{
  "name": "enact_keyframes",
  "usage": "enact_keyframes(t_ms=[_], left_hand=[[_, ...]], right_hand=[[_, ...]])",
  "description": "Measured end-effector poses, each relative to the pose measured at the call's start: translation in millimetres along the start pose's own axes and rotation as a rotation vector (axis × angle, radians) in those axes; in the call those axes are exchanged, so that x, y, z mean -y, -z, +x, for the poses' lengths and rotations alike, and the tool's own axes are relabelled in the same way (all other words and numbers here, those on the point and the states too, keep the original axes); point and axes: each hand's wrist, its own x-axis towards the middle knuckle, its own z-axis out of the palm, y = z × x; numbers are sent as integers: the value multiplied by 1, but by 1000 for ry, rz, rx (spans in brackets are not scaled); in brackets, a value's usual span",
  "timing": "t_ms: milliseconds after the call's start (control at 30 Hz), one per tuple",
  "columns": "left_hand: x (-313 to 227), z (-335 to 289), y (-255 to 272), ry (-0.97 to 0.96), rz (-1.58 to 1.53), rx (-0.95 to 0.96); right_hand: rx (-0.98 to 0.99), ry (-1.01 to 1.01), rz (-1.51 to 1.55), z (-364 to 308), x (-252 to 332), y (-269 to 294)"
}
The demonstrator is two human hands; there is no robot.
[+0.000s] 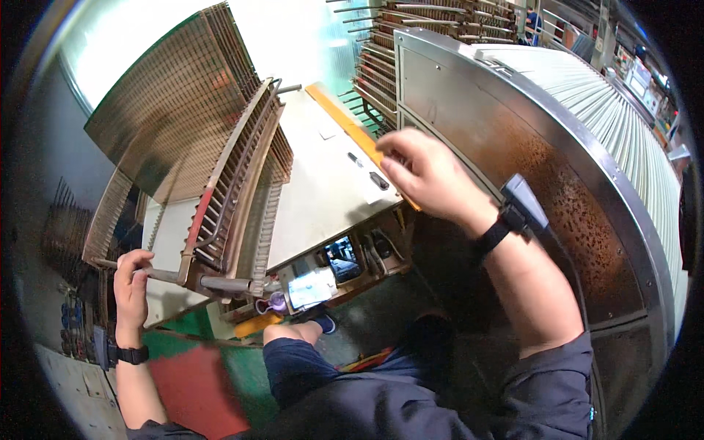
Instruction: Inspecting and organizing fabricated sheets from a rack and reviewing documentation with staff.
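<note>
At the left, a tall metal rack [214,213] with slotted rails and rods stands tilted on a white tabletop [312,202]. It bears a stack of thin, curved brown sheets [176,110] with a grid pattern. My left hand [133,286] is closed about the end of the rack's lower crossbar [163,276]. My right hand [434,174] hovers by the table's right edge, above a yellow edge strip [345,117]. Its fingers are half curled, with the thumb apart and nothing visible between them. Close to it lie a black marker [355,159] and a small black tool [379,180].
On my right stands a large metal-framed cart [513,125] with a rust-stained side and many white sheets [579,88]. Behind it are more racks with rods [440,22]. Below the tabletop, a shelf holds a phone [342,258], a lit screen [309,290] and a purple cup [277,301].
</note>
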Motion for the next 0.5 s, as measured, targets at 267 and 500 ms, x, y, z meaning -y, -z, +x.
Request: enact_keyframes(t_ms=[267, 500], left_hand=[[-34, -3, 0, 29, 10, 73], [-116, 1, -40, 62, 70, 40]], right_hand=[[57, 191, -699, 87, 33, 140], [133, 117, -1063, 35, 9, 271]])
